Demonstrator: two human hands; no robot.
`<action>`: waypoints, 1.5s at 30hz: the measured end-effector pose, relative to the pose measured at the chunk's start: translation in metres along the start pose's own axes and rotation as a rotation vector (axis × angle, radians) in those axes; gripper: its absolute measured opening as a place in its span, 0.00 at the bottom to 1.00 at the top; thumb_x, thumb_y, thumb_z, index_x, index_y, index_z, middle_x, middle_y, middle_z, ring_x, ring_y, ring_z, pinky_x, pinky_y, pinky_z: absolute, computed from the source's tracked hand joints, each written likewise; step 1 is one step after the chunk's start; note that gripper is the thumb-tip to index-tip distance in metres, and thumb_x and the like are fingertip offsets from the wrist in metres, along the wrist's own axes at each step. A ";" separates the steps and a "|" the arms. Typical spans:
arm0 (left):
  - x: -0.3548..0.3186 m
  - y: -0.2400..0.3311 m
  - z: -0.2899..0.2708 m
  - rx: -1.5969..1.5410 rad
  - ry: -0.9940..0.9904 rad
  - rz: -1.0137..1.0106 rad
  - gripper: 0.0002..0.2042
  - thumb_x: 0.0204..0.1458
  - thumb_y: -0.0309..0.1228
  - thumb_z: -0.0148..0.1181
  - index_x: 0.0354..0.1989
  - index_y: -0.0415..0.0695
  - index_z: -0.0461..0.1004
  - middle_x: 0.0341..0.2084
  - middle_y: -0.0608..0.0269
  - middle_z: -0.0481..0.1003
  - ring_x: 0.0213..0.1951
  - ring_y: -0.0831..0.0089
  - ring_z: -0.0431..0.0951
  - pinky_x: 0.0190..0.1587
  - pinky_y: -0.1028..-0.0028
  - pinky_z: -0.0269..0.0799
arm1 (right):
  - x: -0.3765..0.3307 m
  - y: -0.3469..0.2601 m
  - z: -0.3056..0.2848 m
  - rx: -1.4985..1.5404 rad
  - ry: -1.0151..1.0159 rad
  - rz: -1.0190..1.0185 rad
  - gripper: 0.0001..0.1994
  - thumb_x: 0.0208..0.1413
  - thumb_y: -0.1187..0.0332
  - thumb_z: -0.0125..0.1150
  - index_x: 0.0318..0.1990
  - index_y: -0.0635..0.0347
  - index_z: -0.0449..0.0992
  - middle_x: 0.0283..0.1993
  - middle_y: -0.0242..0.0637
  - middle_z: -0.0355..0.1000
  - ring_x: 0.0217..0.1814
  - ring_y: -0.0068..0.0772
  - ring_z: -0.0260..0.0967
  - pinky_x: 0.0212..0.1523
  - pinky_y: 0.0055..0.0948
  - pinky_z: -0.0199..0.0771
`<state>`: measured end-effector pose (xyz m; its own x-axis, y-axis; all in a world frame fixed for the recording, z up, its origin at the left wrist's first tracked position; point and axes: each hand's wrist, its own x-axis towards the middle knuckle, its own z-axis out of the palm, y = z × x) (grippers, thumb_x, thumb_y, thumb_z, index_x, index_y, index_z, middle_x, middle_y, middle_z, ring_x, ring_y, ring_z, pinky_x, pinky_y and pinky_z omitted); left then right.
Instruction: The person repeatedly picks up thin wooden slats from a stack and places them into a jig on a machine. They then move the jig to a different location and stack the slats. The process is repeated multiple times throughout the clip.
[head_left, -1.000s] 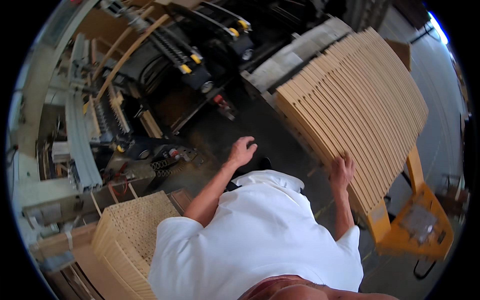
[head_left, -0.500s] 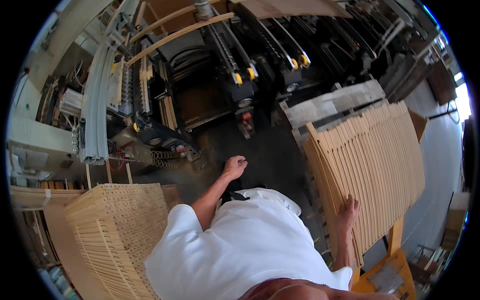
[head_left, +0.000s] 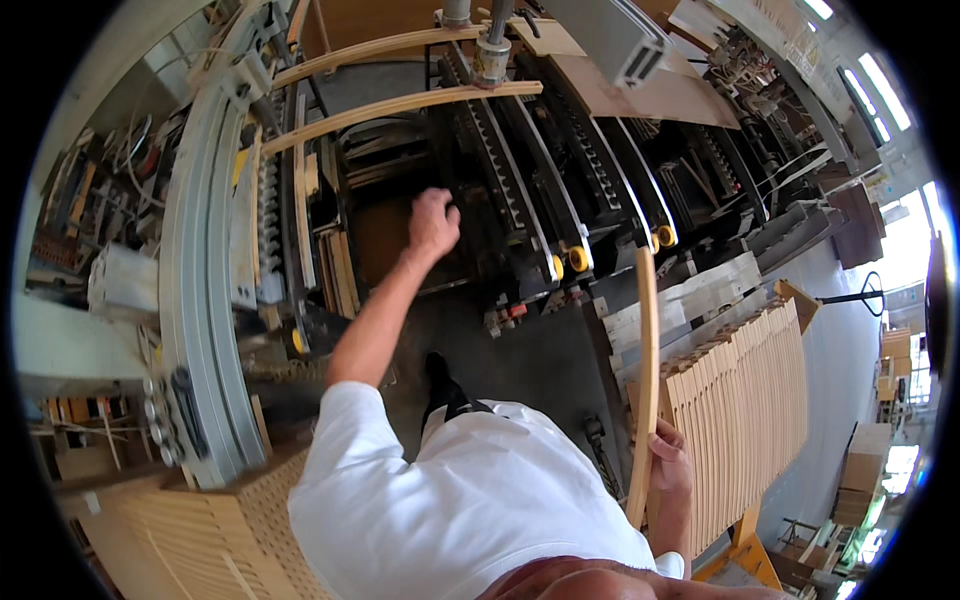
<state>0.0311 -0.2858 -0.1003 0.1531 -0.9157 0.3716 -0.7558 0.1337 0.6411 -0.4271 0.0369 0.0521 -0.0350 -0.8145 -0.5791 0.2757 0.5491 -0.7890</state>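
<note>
Gripping a long curved wooden slat (head_left: 645, 380), the right hand (head_left: 668, 478) has its fingers wrapped round the lower part of the piece, which stands nearly upright and rises from the hand toward the dark machine (head_left: 520, 200), its upper end reaching near a pair of yellow rollers (head_left: 572, 258) on that machine's front. Just to the right of the slat stands a stack of like slats (head_left: 745, 410), packed on edge side by side on a yellow-orange trolley (head_left: 745, 560), and the hand sits right against the near edge of that stack. The left hand (head_left: 433, 222) is stretched out over the machine, fingers curled in to a loose fist; whether it holds anything cannot be told, since the palm faces away. It hangs above the machine's dark opening, between a rack of upright slats (head_left: 335, 270) on its left and the toothed black rails (head_left: 500, 180) on its right. Farther back on the machine, two more bent slats (head_left: 400, 105) lie crosswise under round metal clamps (head_left: 492, 50). A grey curved metal guard (head_left: 195, 300) flanks the machine's left side, and nearer the person than the machine a second stack of pale slats (head_left: 190, 530) fills the lower left. The person wears a white shirt (head_left: 450, 500).
</note>
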 end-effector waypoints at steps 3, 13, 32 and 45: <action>0.107 -0.037 -0.033 0.201 0.155 0.054 0.19 0.47 0.30 0.62 0.48 0.40 0.73 0.57 0.48 0.66 0.60 0.47 0.63 0.59 0.56 0.64 | 0.011 -0.014 0.044 -0.123 0.019 -0.055 0.26 0.50 0.67 0.65 0.57 0.69 0.72 0.41 0.35 0.75 0.38 0.24 0.74 0.38 0.23 0.76; 0.190 -0.091 -0.065 0.509 -0.136 -0.013 0.15 0.50 0.39 0.64 0.43 0.46 0.75 0.41 0.53 0.75 0.47 0.51 0.75 0.54 0.50 0.64 | 0.096 -0.095 0.148 -0.691 -0.028 -0.341 0.21 0.52 0.69 0.66 0.54 0.66 0.76 0.36 0.31 0.72 0.36 0.20 0.67 0.38 0.24 0.68; -0.152 0.137 -0.088 0.007 -0.710 -0.391 0.11 0.52 0.36 0.60 0.40 0.43 0.74 0.37 0.50 0.77 0.44 0.49 0.77 0.45 0.52 0.72 | 0.483 -0.091 0.516 -1.442 -0.426 -1.638 0.15 0.54 0.65 0.61 0.50 0.47 0.76 0.40 0.39 0.75 0.45 0.46 0.71 0.45 0.46 0.69; -0.242 0.149 -0.154 0.147 -0.584 -0.857 0.14 0.48 0.35 0.65 0.43 0.47 0.78 0.39 0.52 0.79 0.46 0.50 0.77 0.47 0.55 0.72 | 0.528 -0.105 0.569 -1.635 -0.268 -1.764 0.10 0.55 0.62 0.58 0.45 0.46 0.77 0.38 0.36 0.77 0.46 0.42 0.72 0.48 0.42 0.66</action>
<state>-0.0201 0.0144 0.0085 0.3726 -0.7281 -0.5754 -0.6155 -0.6579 0.4339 0.0721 -0.5574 -0.0539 0.8002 -0.4068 0.4407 -0.5155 -0.8421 0.1586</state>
